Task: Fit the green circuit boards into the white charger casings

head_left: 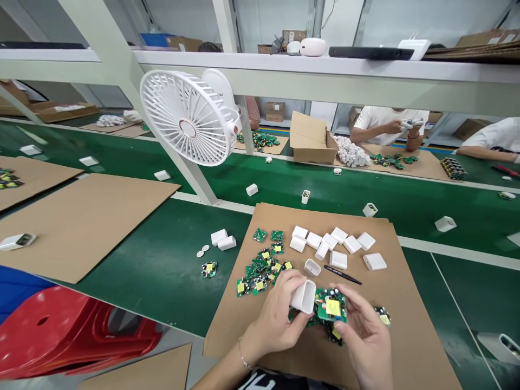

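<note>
My left hand (280, 311) is closed around a white plastic charger housing (304, 297), its open end facing right. Close beside that opening, my right hand (363, 330) grips a green circuit board (332, 305) with a yellow transformer on it. Board and housing are very near each other; I cannot tell whether they touch. More circuit boards lie under my hands, partly hidden. A heap of boards (264, 265) sits to the left on the cardboard sheet (406, 325). Beyond my hands lie several white housings (338, 260), one open housing (312, 267) and black tweezers (343, 274).
A green conveyor belt (227, 179) carries spaced white housings past the bench. The white fan (187, 127) hangs on a sloping post. Across the belt, a person in a white shirt (390, 127) handles parts near an open carton (312, 143). A red stool (52, 330) stands lower left.
</note>
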{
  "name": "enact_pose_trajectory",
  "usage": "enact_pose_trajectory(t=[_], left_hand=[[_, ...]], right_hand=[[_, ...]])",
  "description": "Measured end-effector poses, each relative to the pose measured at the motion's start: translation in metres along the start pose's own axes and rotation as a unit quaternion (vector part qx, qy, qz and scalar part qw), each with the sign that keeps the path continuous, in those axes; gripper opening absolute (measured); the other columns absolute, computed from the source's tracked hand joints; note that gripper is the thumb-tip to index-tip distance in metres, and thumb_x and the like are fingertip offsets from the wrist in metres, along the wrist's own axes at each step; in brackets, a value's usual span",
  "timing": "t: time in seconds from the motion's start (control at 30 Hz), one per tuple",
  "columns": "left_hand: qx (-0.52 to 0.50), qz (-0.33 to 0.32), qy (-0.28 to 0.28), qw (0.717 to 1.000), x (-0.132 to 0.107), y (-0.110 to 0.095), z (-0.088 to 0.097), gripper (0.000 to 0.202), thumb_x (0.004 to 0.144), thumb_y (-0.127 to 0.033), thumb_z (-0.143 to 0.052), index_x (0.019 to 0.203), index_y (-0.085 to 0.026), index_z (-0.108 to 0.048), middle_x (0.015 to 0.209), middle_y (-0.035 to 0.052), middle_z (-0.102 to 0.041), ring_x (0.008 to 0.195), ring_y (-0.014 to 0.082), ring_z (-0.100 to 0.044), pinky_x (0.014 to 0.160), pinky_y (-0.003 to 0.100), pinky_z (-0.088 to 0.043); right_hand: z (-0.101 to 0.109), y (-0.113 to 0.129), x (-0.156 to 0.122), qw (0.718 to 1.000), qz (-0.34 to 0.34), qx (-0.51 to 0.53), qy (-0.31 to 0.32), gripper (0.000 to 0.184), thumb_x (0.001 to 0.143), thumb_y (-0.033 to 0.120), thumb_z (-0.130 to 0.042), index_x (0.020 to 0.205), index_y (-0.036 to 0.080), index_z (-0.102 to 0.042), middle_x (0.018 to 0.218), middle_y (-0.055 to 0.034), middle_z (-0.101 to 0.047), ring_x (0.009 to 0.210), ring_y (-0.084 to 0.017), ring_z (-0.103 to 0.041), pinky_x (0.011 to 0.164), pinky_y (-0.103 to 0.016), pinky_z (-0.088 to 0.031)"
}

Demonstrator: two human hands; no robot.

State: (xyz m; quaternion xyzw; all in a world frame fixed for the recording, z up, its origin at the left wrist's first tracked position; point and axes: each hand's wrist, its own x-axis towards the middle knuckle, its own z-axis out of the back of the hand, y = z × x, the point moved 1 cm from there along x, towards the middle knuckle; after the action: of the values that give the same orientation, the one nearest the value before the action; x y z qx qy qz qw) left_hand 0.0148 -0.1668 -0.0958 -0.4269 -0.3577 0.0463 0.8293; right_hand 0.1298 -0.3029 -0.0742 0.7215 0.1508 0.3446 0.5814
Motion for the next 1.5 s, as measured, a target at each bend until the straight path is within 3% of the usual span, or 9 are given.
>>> enact_pose_trajectory(t=[0.13, 0.3, 0.5, 0.73, 0.87, 1.0, 1.5], left_hand=[[0.039, -0.051, 0.001, 0.998, 0.004, -0.006, 0.001, 0.058, 0.081, -0.012, -0.055, 0.134, -0.021, -0.034, 0.112, 0.0143, -0.05, 0.105, 0.0287, -0.051, 0.088, 0.045, -0.046], [0.049, -0.053, 0.009, 0.997, 0.007, -0.01, 0.003, 0.056, 0.08, -0.011, -0.054, 0.131, -0.023, -0.035, 0.11, 0.0128, -0.05, 0.099, 0.0273, -0.051, 0.085, 0.045, -0.047], [0.054, -0.073, 0.011, 0.996, 0.007, -0.008, 0.002, 0.054, 0.08, -0.01, -0.052, 0.13, -0.021, -0.035, 0.108, 0.0125, -0.048, 0.097, 0.0261, -0.05, 0.084, 0.044, -0.046], [0.051, -0.089, 0.004, 0.995, 0.007, -0.008, 0.001, 0.053, 0.083, -0.011, -0.051, 0.131, -0.023, -0.034, 0.105, 0.0104, -0.049, 0.096, 0.0244, -0.05, 0.083, 0.043, -0.047], [0.049, -0.114, -0.014, 0.992, 0.006, -0.009, -0.002, 0.054, 0.083, -0.013, -0.052, 0.134, -0.021, -0.034, 0.107, 0.0114, -0.047, 0.096, 0.0239, -0.048, 0.083, 0.043, -0.047], [0.043, -0.121, -0.015, 0.992, 0.007, -0.01, -0.003, 0.056, 0.083, -0.012, -0.05, 0.135, -0.021, -0.033, 0.108, 0.011, -0.045, 0.098, 0.0234, -0.047, 0.085, 0.041, -0.046], [0.033, -0.141, 0.002, 0.99, 0.012, -0.012, -0.002, 0.052, 0.086, -0.016, -0.049, 0.135, -0.021, -0.032, 0.106, 0.0098, -0.048, 0.095, 0.0225, -0.049, 0.083, 0.039, -0.044]], right_hand=[[-0.005, 0.002, -0.004, 0.998, 0.024, -0.059, 0.026, 0.041, 0.078, 0.013, -0.072, 0.116, 0.028, -0.069, 0.114, -0.0072, -0.072, 0.102, -0.023, -0.071, 0.084, -0.028, -0.061], [-0.002, -0.004, -0.007, 0.988, 0.06, -0.133, 0.052, 0.038, 0.082, 0.015, -0.068, 0.119, 0.027, -0.067, 0.117, -0.0085, -0.07, 0.106, -0.024, -0.069, 0.087, -0.032, -0.061], [-0.001, -0.007, -0.012, 0.962, 0.111, -0.238, 0.069, 0.042, 0.086, 0.016, -0.064, 0.126, 0.027, -0.06, 0.118, -0.0086, -0.068, 0.107, -0.024, -0.067, 0.087, -0.036, -0.061], [-0.003, 0.005, -0.01, 0.936, 0.184, -0.289, 0.082, 0.046, 0.087, 0.014, -0.06, 0.131, 0.027, -0.056, 0.115, -0.0068, -0.07, 0.105, -0.023, -0.069, 0.087, -0.034, -0.061], [-0.002, 0.011, -0.014, 0.92, 0.216, -0.316, 0.085, 0.057, 0.087, 0.012, -0.059, 0.141, 0.026, -0.047, 0.118, -0.0075, -0.068, 0.108, -0.024, -0.067, 0.089, -0.035, -0.06], [-0.001, 0.013, -0.016, 0.916, 0.216, -0.322, 0.103, 0.062, 0.088, 0.011, -0.057, 0.145, 0.026, -0.041, 0.12, -0.0078, -0.067, 0.111, -0.024, -0.065, 0.089, -0.036, -0.059], [-0.001, 0.014, -0.016, 0.923, 0.206, -0.307, 0.108, 0.058, 0.089, 0.012, -0.056, 0.144, 0.026, -0.042, 0.118, -0.0105, -0.065, 0.109, -0.026, -0.063, 0.087, -0.041, -0.058]])
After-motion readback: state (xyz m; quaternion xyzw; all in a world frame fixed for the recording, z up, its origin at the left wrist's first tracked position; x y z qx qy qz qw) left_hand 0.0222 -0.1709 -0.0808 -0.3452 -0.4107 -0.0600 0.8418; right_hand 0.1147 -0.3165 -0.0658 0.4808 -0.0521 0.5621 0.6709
